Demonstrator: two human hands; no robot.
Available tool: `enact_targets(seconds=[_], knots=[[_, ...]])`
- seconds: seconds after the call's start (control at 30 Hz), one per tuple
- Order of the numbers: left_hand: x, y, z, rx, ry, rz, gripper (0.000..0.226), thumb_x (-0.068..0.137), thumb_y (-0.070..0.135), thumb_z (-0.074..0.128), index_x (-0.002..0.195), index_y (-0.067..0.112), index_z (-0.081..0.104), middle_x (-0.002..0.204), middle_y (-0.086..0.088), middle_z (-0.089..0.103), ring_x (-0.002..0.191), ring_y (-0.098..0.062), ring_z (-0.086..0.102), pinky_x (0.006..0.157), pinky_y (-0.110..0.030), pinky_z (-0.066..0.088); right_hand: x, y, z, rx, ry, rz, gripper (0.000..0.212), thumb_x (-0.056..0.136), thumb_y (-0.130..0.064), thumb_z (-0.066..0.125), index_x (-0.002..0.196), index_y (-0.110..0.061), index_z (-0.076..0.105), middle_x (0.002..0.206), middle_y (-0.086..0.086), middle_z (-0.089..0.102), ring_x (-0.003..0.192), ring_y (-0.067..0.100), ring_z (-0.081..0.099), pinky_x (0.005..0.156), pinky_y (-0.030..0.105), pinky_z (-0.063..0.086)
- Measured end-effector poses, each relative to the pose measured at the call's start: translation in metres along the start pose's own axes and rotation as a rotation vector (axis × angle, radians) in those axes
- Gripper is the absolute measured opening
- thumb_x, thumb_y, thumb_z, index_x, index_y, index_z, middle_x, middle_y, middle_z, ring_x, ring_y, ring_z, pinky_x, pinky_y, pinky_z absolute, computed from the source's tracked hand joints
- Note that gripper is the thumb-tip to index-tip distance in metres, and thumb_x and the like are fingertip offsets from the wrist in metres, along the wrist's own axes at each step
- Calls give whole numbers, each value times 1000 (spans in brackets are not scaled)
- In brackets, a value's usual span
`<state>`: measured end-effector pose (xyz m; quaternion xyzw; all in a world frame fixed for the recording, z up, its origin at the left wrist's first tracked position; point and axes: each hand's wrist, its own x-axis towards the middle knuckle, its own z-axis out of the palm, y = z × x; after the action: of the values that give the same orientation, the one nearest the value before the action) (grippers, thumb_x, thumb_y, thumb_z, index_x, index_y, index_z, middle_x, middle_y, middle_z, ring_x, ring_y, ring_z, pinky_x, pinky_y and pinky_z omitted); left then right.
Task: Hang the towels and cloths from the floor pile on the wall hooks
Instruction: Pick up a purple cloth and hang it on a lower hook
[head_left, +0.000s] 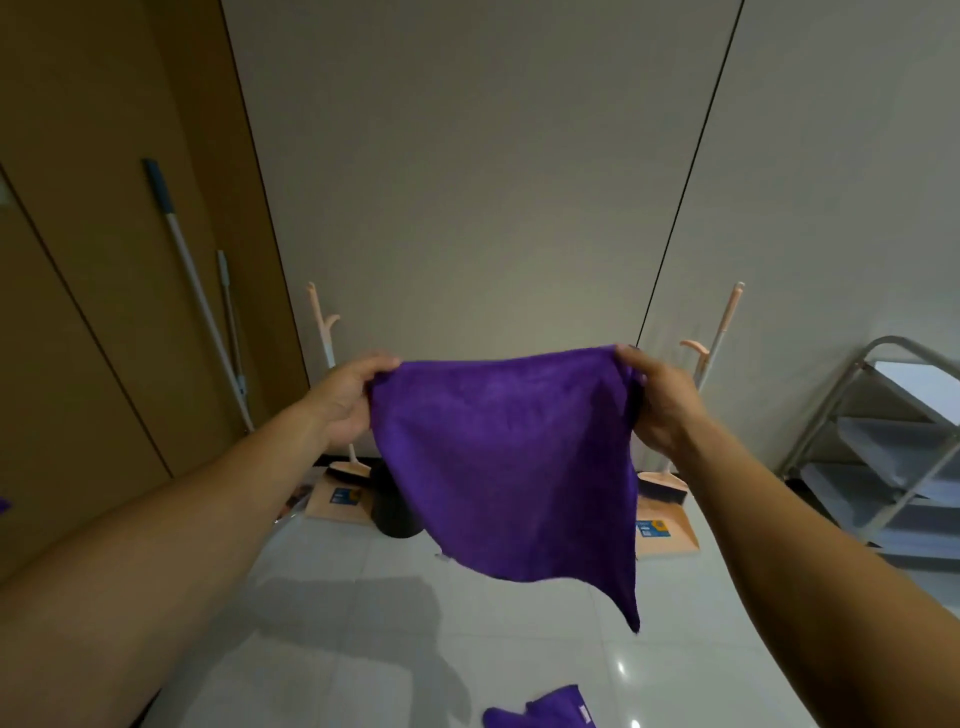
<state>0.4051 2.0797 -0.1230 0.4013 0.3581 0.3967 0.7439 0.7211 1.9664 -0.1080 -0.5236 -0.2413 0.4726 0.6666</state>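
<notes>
Since there's only the head view, everything comes from that one shot. Both hands are up in front of the wall (467, 182): the left hand (353, 400) pinches the top left corner of a purple cloth (509, 467), and the right hand (660, 405) grips the top right corner. The cloth is spread between them and hangs free, well above the floor (322, 649), with one bottom corner drooping lower on the right.

So this one's off the pile but not hung. I can't see a single wall hook in frame, so I can't say how many cloths are already up. There's a tiny sliver of purple at the far left edge, but it's too small to tell what it is.

What's left: the pile (540, 714) sits on the floor at the bottom edge, and looks like at least a couple more purple cloths, partly cut off. I'd guess the job's somewhere in the middle, with this cloth and those to go.

Brooms (719, 358), a bin (395, 512) and a trolley (883, 441) stand by the wall.
</notes>
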Motion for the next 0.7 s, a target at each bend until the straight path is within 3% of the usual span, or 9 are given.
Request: enact_targets(seconds=[0.1, 0.17, 0.23, 0.33, 0.4, 0.47, 0.57, 0.63, 0.7], knots=[[1, -6, -17, -29, -88, -50, 31, 78, -6, 61, 96, 17, 55, 95, -10, 62, 87, -23, 62, 78, -39, 54, 6, 28, 3, -199, -101, 103, 27, 87, -10, 65, 110, 3, 65, 108, 22, 69, 85, 29, 70, 72, 36, 59], [2, -16, -27, 298, -80, -216, 45, 82, -16, 51, 113, 17, 54, 106, -13, 60, 94, -26, 62, 73, -36, 59, 13, 44, 7, -339, -47, 154, 28, 84, -15, 68, 106, 2, 66, 105, 22, 69, 88, 32, 67, 84, 46, 55], [1, -18, -34, 699, 3, -327, 48, 86, -15, 50, 126, 11, 54, 114, -14, 57, 100, -27, 61, 70, -32, 58, 20, 51, 12, -322, 3, 159, 22, 81, -20, 71, 95, -4, 67, 91, 16, 69, 82, 30, 65, 85, 50, 52], [9, -11, -47, 1028, 101, -313, 29, 90, -3, 54, 117, 3, 62, 110, -17, 63, 92, -26, 64, 68, -32, 57, 33, 61, 21, -346, 52, 144, 14, 81, -21, 74, 82, -11, 65, 77, 11, 69, 68, 26, 66, 71, 44, 55], [15, -8, -56, 1097, 130, -314, 21, 93, 7, 55, 110, 0, 65, 109, -21, 66, 97, -33, 66, 80, -41, 56, 37, 68, 27, -411, 83, 148, 13, 82, -21, 73, 80, -13, 63, 74, 9, 69, 62, 24, 66, 60, 38, 56], [19, -7, -67, 1066, 198, -297, 23, 91, 17, 61, 106, 0, 66, 104, -21, 68, 96, -34, 67, 83, -44, 55, 41, 74, 31, -455, 106, 139, 13, 84, -23, 72, 81, -13, 63, 80, 10, 68, 70, 26, 64, 64, 41, 56], [23, -2, -88, 621, 218, -386, 36, 81, 32, 74, 105, 7, 66, 91, -15, 72, 79, -27, 69, 67, -37, 58, 47, 79, 37, -496, 112, 133, 14, 86, -22, 70, 84, -10, 63, 85, 11, 66, 77, 26, 62, 78, 47, 55], [25, 3, -102, 412, 172, -428, 40, 76, 33, 77, 104, 8, 63, 86, -12, 71, 73, -24, 68, 61, -33, 56, 54, 83, 44, -531, 119, 131, 15, 86, -22, 70, 84, -9, 63, 85, 10, 65, 76, 24, 60, 78, 46, 54], [31, 6, -116, 304, 166, -373, 34, 77, 26, 74, 104, 9, 63, 84, -10, 67, 72, -23, 64, 67, -34, 54, 61, 88, 53, -568, 127, 139, 18, 85, -22, 71, 87, -6, 63, 86, 10, 64, 77, 26, 60, 79, 47, 55]])
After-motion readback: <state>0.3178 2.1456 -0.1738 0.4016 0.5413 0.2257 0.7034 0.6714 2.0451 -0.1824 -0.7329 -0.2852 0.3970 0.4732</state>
